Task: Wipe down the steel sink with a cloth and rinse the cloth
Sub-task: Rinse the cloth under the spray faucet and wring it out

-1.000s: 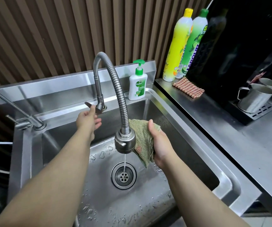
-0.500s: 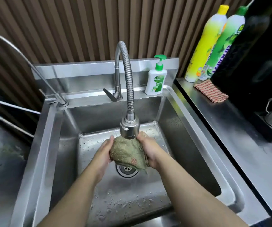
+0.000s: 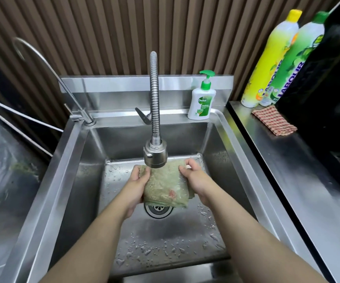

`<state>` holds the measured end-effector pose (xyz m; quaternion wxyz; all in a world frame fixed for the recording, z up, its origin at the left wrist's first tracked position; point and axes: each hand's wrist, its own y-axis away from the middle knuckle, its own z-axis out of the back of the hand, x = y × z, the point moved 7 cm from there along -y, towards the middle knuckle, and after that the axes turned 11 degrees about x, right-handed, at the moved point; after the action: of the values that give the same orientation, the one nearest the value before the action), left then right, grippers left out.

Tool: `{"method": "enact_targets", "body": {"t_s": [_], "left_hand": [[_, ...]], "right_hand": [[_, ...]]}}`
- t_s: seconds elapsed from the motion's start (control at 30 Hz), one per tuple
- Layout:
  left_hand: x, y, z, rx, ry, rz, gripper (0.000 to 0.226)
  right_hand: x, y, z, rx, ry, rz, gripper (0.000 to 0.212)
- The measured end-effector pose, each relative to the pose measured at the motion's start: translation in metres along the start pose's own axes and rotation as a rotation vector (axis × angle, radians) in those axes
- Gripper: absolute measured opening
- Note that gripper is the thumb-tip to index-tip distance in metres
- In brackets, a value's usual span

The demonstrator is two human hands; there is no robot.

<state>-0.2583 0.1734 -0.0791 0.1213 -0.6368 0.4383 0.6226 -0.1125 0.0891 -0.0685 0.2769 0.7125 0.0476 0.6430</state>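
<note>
A green cloth [image 3: 166, 185] with a small pink mark is stretched between both hands, right under the flexible steel tap's head [image 3: 155, 155] and above the drain [image 3: 158, 210]. My left hand [image 3: 137, 187] grips the cloth's left edge. Its right edge is held by my right hand [image 3: 194, 177]. The steel sink [image 3: 79, 180] has water drops on its floor. The tap head hides the cloth's top middle, and I cannot make out a stream of water.
A Dettol pump bottle [image 3: 203, 101] stands on the sink's back ledge, beside the tap lever [image 3: 143, 117]. A thin second tap [image 3: 71, 101] rises at back left. On the right counter lie a checked cloth [image 3: 274, 123] and two tall detergent bottles [image 3: 271, 58].
One second ago my left hand was at the tap lever; it came down to join the right on the cloth. Both hands have since spread the cloth wider under the tap head.
</note>
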Motion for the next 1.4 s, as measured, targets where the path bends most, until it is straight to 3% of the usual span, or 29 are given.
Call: {"method": "enact_targets", "body": {"t_s": [0.1,0.23,0.43,0.8,1.0,1.07,1.17,1.27,1.4], "left_hand": [[-0.002,-0.005,-0.005,-0.002,-0.064,-0.002,0.007],[-0.001,0.002,0.015,-0.046,-0.079,-0.004,0.026],[0.009,0.014,0.047,-0.088,-0.017,0.024,0.027],[0.014,-0.002,0.007,0.013,0.041,0.090,0.018],[0.017,0.006,0.024,-0.101,0.046,0.096,0.016],[0.015,0.009,0.023,-0.077,0.080,0.085,0.021],[0.013,0.012,0.018,0.021,0.078,0.076,0.034],[0.013,0.012,0.015,0.023,0.067,0.033,0.036],[0.015,0.005,0.021,-0.086,0.095,0.014,0.035]], "right_hand": [[-0.001,0.001,0.012,-0.009,0.123,0.005,0.015],[-0.009,-0.006,-0.006,0.043,0.076,0.002,0.013],[-0.018,-0.020,-0.039,0.136,0.026,-0.023,0.010],[-0.021,-0.002,0.007,-0.059,-0.021,-0.025,0.015],[0.005,-0.004,-0.023,-0.191,0.478,0.142,0.026],[0.002,-0.007,-0.036,-0.125,0.377,0.123,0.020],[-0.009,-0.006,-0.057,0.105,-0.048,-0.002,0.017],[-0.006,-0.001,-0.064,0.265,-0.086,-0.026,0.026],[-0.003,-0.001,-0.064,0.335,-0.085,-0.020,0.032]]}}
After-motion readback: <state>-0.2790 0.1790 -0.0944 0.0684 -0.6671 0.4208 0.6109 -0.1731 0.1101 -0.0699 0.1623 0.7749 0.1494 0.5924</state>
